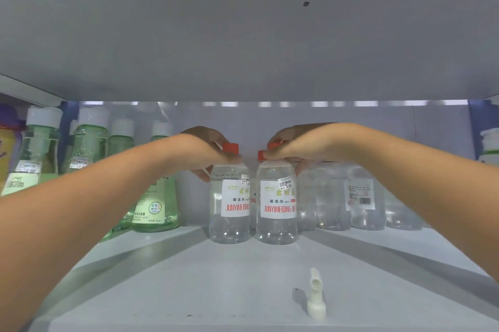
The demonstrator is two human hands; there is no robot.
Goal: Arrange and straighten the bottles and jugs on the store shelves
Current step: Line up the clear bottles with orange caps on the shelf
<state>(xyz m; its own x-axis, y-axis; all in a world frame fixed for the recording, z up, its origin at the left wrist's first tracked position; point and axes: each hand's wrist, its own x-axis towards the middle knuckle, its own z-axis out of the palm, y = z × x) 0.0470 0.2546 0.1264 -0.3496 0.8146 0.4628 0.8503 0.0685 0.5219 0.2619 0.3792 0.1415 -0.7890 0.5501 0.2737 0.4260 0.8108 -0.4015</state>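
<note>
Two clear bottles with red caps and white labels stand side by side in the middle of the white shelf (243, 283). My left hand (205, 153) grips the left clear bottle (229, 210) around its neck and shoulder. My right hand (299, 150) grips the right clear bottle (276, 210) at its neck, fingers curled over the cap. Both bottles stand upright with labels facing me. More clear bottles (348, 196) stand behind and to the right, one showing a barcode label.
Green bottles with white caps (156, 202) fill the shelf's left side. A white plastic nozzle (316, 296) lies loose on the shelf near the front. The shelf above (243, 42) hangs low over the bottles and carries pink and green packs.
</note>
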